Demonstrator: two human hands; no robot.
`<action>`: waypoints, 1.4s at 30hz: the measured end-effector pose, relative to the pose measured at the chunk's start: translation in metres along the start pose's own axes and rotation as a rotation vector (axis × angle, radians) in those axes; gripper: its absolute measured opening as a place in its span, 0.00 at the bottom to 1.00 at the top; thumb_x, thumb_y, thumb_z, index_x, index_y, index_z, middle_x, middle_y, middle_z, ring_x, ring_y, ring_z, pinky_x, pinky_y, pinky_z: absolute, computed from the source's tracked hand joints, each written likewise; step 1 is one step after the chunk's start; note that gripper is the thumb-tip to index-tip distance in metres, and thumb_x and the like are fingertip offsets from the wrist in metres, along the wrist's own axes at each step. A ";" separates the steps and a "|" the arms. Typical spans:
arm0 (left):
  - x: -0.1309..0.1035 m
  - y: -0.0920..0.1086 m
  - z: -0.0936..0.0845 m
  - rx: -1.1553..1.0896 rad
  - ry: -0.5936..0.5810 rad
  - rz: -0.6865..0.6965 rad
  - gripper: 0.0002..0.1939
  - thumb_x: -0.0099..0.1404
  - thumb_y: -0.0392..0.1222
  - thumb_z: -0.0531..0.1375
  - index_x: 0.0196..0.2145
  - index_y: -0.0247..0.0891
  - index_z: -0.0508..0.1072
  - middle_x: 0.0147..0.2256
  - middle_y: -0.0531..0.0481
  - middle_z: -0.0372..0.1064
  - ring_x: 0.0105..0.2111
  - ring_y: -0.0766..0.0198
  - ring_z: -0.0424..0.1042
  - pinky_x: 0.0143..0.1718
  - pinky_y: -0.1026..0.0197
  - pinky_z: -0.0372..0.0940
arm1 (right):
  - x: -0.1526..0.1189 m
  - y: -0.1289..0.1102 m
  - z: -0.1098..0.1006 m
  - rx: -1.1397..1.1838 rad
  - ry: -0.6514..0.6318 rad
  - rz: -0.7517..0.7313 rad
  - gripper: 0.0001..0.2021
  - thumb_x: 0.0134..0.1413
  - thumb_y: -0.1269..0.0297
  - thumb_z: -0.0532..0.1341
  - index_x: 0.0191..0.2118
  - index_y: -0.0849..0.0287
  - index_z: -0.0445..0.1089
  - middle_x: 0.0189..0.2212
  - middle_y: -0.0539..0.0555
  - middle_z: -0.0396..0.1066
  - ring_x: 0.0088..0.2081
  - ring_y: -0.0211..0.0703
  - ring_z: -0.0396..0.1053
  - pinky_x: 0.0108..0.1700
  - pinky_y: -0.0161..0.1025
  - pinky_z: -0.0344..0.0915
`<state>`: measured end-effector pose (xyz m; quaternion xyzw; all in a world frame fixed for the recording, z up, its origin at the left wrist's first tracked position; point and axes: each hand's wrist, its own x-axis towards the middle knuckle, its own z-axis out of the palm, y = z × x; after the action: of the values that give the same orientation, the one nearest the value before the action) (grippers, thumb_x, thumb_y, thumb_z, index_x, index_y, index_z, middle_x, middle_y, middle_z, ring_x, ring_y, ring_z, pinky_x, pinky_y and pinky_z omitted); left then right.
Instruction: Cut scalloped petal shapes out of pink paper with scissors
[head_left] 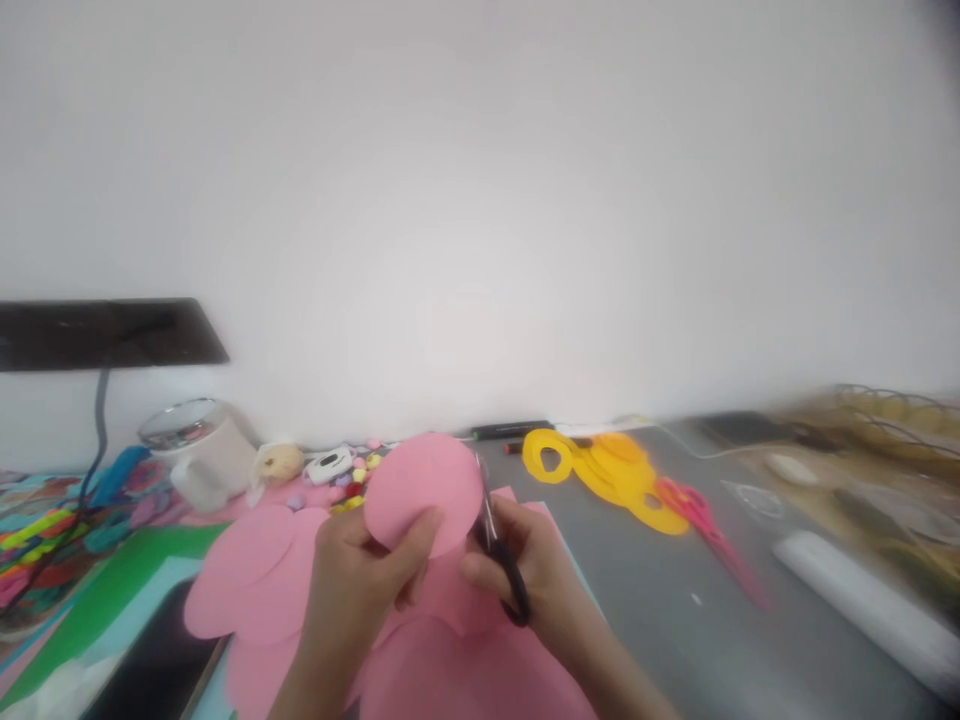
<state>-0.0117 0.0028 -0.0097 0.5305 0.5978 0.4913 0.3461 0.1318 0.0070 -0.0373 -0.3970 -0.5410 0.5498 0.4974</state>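
Observation:
My left hand pinches a round pink paper disc between thumb and fingers, holding it up above the table. My right hand is closed around black-handled scissors, their blades lying along the disc's right edge. Whether the blades are cutting into the paper is too blurred to tell. Beneath both hands lie more pink paper pieces. Several rounded pink pieces overlap to the left of my left wrist.
Yellow paper cutouts and pink scissors lie on the grey table. A white mug, small beads, a black phone-like slab and green paper are at left. A long white object is at right.

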 end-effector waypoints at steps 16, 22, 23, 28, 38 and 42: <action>0.004 -0.007 0.001 -0.002 0.077 0.069 0.22 0.49 0.50 0.62 0.09 0.40 0.56 0.09 0.57 0.51 0.13 0.70 0.52 0.16 0.63 0.48 | -0.001 0.000 0.002 -0.034 0.028 0.089 0.08 0.37 0.72 0.61 0.21 0.57 0.59 0.14 0.41 0.54 0.18 0.30 0.50 0.20 0.30 0.49; 0.005 -0.006 0.000 0.027 0.068 0.070 0.23 0.50 0.49 0.61 0.08 0.40 0.56 0.09 0.57 0.52 0.13 0.71 0.52 0.17 0.64 0.49 | 0.001 -0.002 0.002 -0.012 0.126 0.128 0.05 0.36 0.69 0.60 0.26 0.59 0.64 0.15 0.43 0.59 0.19 0.32 0.54 0.21 0.31 0.51; 0.005 -0.006 0.000 0.026 0.068 0.066 0.23 0.50 0.50 0.61 0.09 0.39 0.56 0.09 0.57 0.52 0.13 0.71 0.52 0.17 0.64 0.49 | 0.001 -0.002 0.002 0.004 0.149 0.108 0.05 0.37 0.69 0.61 0.26 0.59 0.65 0.16 0.43 0.60 0.20 0.33 0.55 0.22 0.31 0.52; 0.003 -0.005 0.000 0.011 0.040 0.049 0.21 0.50 0.49 0.61 0.09 0.39 0.58 0.09 0.58 0.53 0.13 0.71 0.53 0.17 0.65 0.51 | 0.001 0.001 0.001 0.095 0.263 -0.004 0.11 0.40 0.65 0.65 0.33 0.59 0.67 0.21 0.46 0.65 0.24 0.34 0.58 0.26 0.32 0.55; 0.002 -0.001 0.002 -0.057 -0.092 0.059 0.24 0.58 0.48 0.57 0.09 0.40 0.58 0.09 0.55 0.57 0.12 0.69 0.58 0.19 0.63 0.57 | -0.001 0.000 0.003 0.051 0.217 -0.025 0.08 0.39 0.66 0.66 0.28 0.58 0.66 0.21 0.45 0.63 0.23 0.35 0.58 0.26 0.33 0.57; 0.001 -0.001 0.004 -0.087 0.029 0.087 0.24 0.58 0.47 0.59 0.08 0.40 0.59 0.08 0.56 0.56 0.11 0.68 0.58 0.17 0.63 0.57 | 0.000 -0.005 0.004 0.026 0.081 -0.009 0.08 0.39 0.67 0.63 0.21 0.57 0.62 0.18 0.45 0.60 0.21 0.34 0.56 0.24 0.33 0.58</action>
<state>-0.0090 0.0047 -0.0120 0.5334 0.5573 0.5390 0.3383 0.1288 0.0061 -0.0322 -0.4100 -0.5151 0.5381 0.5263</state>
